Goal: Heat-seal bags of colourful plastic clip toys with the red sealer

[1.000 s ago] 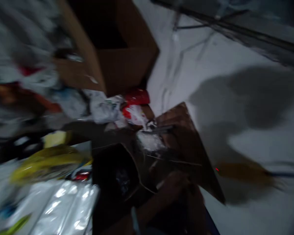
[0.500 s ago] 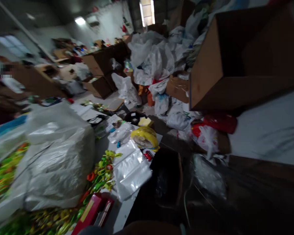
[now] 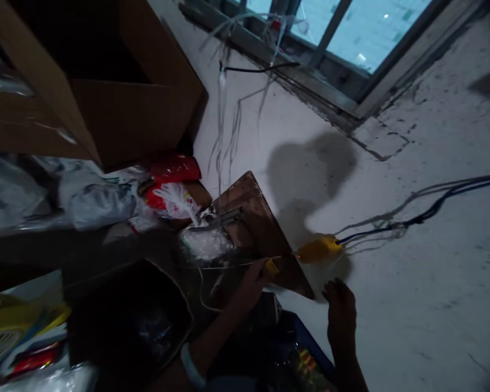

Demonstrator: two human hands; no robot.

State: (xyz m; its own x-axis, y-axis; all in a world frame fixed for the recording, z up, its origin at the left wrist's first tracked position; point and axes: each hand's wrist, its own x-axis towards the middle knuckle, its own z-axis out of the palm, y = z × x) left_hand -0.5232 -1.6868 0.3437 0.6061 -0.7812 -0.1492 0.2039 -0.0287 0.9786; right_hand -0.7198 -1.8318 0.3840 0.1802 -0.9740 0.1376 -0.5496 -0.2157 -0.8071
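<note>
My left hand (image 3: 253, 282) reaches toward the wall, its fingers closed around a small yellow object (image 3: 271, 266) whose kind I cannot make out. Just to the right of it, a yellow-orange power socket (image 3: 320, 249) hangs against the wall on a blue cable (image 3: 371, 233). A small red light glows at the socket's left end. Below the socket, my right hand (image 3: 341, 305) is raised with bent fingers pressed together. Shadow hides whatever those fingers may hold. A thin pale cord (image 3: 228, 266) runs left from beside my left hand.
A brown board (image 3: 265, 218) leans on the wall. An open carton (image 3: 126, 114) stands at upper left, with a red bag (image 3: 175, 167) and white bags (image 3: 102, 204) beneath it. A blue crate (image 3: 310, 340) sits below my hands. A barred window (image 3: 351, 43) is above.
The view has swung right, from the cluttered table and piled bags to the wall and window. Both my hands have come into view near the yellow-orange socket.
</note>
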